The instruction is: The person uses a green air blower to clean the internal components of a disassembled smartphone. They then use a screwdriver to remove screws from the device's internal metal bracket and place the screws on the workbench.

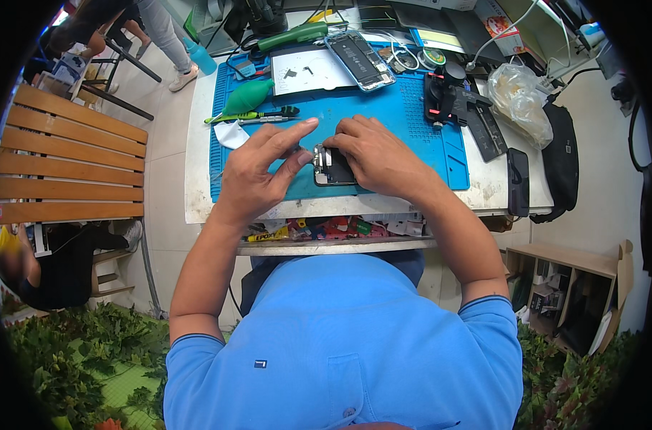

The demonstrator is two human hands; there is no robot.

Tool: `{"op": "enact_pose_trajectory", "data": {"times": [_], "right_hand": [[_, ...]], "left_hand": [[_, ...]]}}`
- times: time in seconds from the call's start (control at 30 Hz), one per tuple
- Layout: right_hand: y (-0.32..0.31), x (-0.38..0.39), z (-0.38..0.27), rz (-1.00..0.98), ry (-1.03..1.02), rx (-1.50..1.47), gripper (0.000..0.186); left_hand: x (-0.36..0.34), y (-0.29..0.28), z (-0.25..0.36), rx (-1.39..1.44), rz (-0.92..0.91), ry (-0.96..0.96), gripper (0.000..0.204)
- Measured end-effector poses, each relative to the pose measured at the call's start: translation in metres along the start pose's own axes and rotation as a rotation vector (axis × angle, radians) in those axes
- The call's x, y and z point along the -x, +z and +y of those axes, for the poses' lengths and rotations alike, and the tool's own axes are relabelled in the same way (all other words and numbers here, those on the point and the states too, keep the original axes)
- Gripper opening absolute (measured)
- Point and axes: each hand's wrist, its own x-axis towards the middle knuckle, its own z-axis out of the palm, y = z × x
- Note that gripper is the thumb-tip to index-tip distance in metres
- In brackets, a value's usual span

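On the blue work mat [340, 118] lies a dark phone screen panel [337, 170], with small metallic parts along its left end. My right hand [387, 158] grips its far edge, fingers bent down over it. At the metallic end is my left hand [258, 172]. Its thumb touches or almost touches that end, and its index finger points out above. The other fingers curl in near the thumb; whether a small part is pinched there is hidden. Farther back, an opened phone body [358, 61] with a black battery rests partly on a white sheet [308, 72].
A green air blower [248, 97] and screwdrivers [258, 115] lie left on the mat. A black clamp holder [444, 93], a plastic bag [519, 100] and a black phone [517, 183] are at right. Below the table edge, a cluttered drawer [340, 228] stands open. Another person sits at far left.
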Motion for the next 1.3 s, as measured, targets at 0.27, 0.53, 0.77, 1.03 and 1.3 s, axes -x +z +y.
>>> {"op": "enact_pose_trajectory", "data": {"times": [0.27, 0.53, 0.77, 1.03, 1.3], "right_hand": [[0.0, 0.0, 0.0, -0.006, 0.012, 0.001, 0.036], [0.002, 0.001, 0.001, 0.001, 0.01, 0.003, 0.037], [0.003, 0.001, 0.003, 0.067, -0.01, 0.0, 0.035], [-0.005, -0.009, 0.022, 0.174, 0.084, 0.024, 0.042], [-0.003, -0.023, 0.037, 0.105, 0.154, 0.005, 0.046]], "left_hand": [[0.0, 0.009, -0.011, 0.146, 0.014, 0.088, 0.072], [0.017, 0.017, -0.022, 0.294, 0.117, -0.149, 0.076], [0.016, 0.016, -0.025, 0.359, 0.154, -0.216, 0.075], [-0.04, 0.024, -0.045, 0.695, 0.212, -0.231, 0.064], [-0.07, 0.046, -0.068, 0.596, 0.254, -0.275, 0.051]]}}
